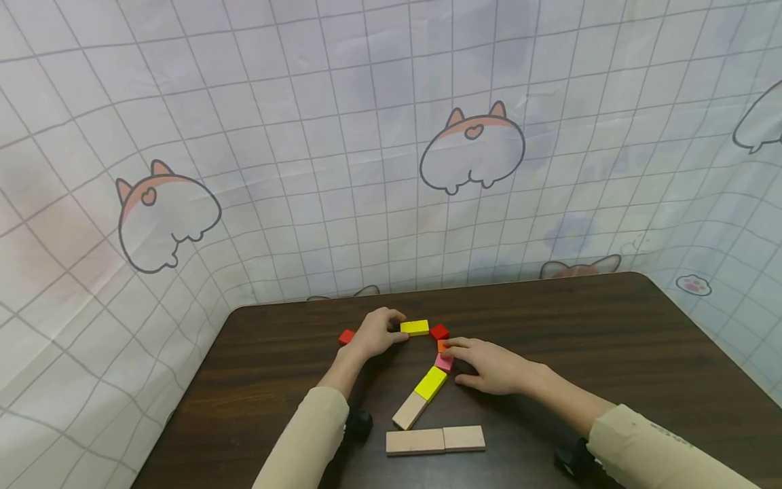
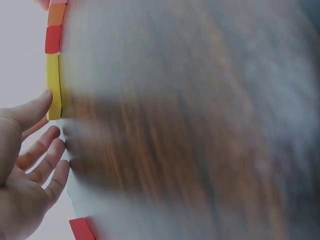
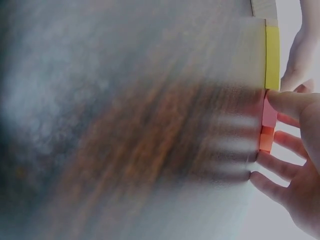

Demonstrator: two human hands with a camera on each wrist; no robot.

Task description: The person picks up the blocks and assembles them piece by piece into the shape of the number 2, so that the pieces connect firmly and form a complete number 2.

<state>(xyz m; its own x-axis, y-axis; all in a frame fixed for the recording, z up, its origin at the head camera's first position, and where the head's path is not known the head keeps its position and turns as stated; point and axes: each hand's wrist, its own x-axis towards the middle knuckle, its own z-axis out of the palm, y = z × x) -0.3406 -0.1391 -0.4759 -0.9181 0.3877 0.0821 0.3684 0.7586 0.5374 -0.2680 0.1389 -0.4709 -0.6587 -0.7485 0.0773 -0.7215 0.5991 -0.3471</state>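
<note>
My left hand (image 1: pixel 374 333) is at the left end of a yellow block (image 1: pixel 415 328), with thumb and index finger pinching that end. The other fingers spread beside it, near the table. My right hand (image 1: pixel 491 367) touches an orange block (image 1: pixel 441 346) and a pink block (image 1: pixel 444 363) with extended fingers, its thumb lower and to the side. Between the two hands sits a red block (image 1: pixel 439 332). In the right wrist view, the right fingers lie partly behind the pink block (image 3: pixel 269 111) and beside the orange block (image 3: pixel 266 140).
Another yellow block (image 1: pixel 431 384) and a plain wooden block (image 1: pixel 409 410) continue the curved line downward. Two plain wooden blocks (image 1: pixel 415 441) form a row at the front. A separate red block (image 1: pixel 346 337) sits left of the left hand on the dark wooden table (image 1: pixel 580 326).
</note>
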